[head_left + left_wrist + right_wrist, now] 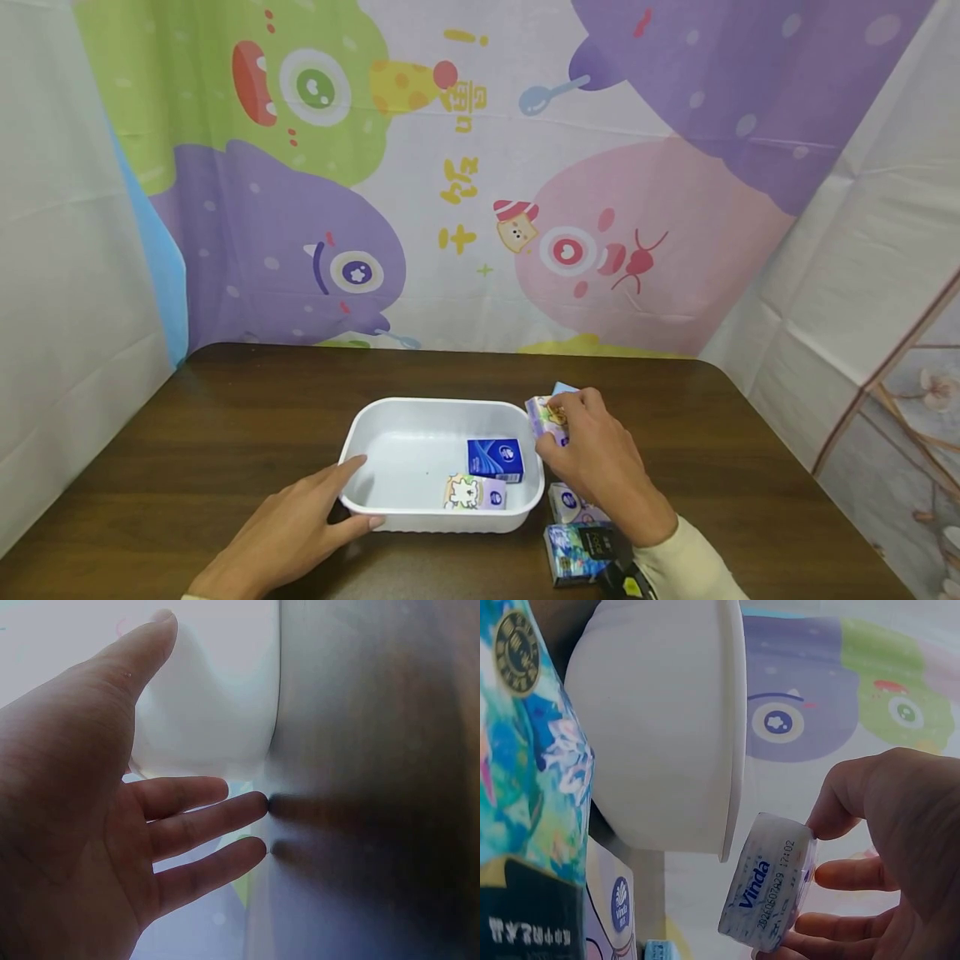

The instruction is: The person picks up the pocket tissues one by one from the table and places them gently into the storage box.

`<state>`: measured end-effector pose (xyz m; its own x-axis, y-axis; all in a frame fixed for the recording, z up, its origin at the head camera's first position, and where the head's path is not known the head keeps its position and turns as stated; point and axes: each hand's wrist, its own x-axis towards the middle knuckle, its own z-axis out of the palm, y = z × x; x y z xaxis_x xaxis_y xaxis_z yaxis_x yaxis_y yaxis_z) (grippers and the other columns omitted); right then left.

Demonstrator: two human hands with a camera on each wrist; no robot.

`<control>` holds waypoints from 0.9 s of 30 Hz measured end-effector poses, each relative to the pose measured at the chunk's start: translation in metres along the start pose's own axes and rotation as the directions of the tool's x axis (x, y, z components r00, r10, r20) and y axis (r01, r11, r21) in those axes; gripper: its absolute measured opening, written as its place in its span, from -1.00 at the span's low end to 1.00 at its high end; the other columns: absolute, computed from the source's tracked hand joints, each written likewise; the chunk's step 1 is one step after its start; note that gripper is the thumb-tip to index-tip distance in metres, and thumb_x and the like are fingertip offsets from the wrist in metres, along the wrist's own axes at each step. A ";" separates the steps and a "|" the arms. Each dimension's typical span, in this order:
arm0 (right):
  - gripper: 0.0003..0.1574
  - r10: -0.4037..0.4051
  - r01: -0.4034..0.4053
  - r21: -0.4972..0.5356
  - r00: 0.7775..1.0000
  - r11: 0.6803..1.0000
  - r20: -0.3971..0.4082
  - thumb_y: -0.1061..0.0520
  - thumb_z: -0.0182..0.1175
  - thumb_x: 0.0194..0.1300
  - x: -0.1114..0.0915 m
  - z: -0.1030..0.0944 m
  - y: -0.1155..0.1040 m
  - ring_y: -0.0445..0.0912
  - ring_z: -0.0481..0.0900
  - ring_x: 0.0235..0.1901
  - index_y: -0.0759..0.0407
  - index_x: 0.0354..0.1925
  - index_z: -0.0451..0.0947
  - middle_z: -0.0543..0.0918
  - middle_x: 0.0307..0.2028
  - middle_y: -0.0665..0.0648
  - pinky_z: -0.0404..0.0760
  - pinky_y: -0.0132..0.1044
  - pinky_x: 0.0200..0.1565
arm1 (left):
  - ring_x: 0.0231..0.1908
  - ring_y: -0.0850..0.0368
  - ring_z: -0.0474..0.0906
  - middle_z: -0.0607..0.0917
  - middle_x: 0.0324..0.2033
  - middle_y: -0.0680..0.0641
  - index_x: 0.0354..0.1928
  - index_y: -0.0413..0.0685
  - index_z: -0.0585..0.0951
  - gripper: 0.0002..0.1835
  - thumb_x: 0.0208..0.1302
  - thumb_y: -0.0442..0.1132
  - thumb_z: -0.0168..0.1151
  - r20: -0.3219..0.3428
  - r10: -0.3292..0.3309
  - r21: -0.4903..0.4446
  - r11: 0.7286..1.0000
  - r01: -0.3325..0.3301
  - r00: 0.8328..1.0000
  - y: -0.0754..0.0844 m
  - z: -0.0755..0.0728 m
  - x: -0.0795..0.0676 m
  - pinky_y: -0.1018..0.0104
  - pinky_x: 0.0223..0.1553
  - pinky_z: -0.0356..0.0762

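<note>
My right hand pinches a small lilac-and-white tissue pack between thumb and fingers. It holds the pack just above the right rim of a white plastic tub; the right wrist view shows "Vinda" print on the pack's end. With straight fingers, my left hand rests against the tub's left front corner; the thumb touches the wall in the left wrist view. Inside the tub, toward the right, lie a dark blue tissue pack and a lilac pack with a white cartoon figure.
Right of the tub lie a lilac Vinda pack and a larger blue-green floral pack, partly hidden by the right wrist. A light blue pack shows behind the right hand. A cartoon-printed cloth hangs behind the brown table.
</note>
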<state>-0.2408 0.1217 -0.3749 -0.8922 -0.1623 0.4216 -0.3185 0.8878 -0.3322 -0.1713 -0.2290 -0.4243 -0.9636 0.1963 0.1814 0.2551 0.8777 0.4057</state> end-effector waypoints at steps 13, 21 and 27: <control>-0.51 -0.037 0.037 0.004 0.999 0.999 -0.019 0.02 0.30 0.09 -0.001 0.000 -0.004 0.01 0.52 -0.43 0.09 0.03 0.61 0.52 -0.06 0.15 0.54 -0.09 -0.38 | 0.15 -0.16 0.56 0.59 0.22 -0.16 0.36 -0.01 0.49 -0.04 0.12 0.55 0.15 -0.007 0.000 0.002 1.000 0.000 1.000 0.001 0.000 0.000 -0.21 0.02 0.53; -0.53 -0.071 0.072 0.022 0.996 0.997 -0.053 0.04 0.31 0.10 -0.002 0.001 -0.006 0.00 0.54 -0.39 0.11 0.01 0.62 0.53 -0.07 0.14 0.58 -0.10 -0.35 | 0.16 -0.17 0.56 0.58 0.22 -0.16 0.36 -0.01 0.48 -0.03 0.12 0.55 0.13 -0.003 -0.001 0.003 1.000 0.001 1.000 0.000 0.000 0.000 -0.21 0.03 0.52; -0.56 -0.083 0.086 0.047 0.994 0.995 -0.065 0.05 0.32 0.10 -0.003 0.003 -0.008 0.03 0.57 -0.37 0.12 -0.01 0.62 0.55 -0.07 0.17 0.62 -0.06 -0.28 | 0.16 -0.16 0.56 0.59 0.22 -0.16 0.37 0.00 0.48 -0.03 0.12 0.56 0.13 -0.003 -0.001 0.009 1.000 0.001 1.000 0.000 0.000 0.000 -0.21 0.03 0.52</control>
<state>-0.2368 0.1141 -0.3757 -0.8399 -0.2074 0.5015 -0.4089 0.8494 -0.3336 -0.1713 -0.2292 -0.4242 -0.9636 0.1944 0.1835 0.2536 0.8819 0.3975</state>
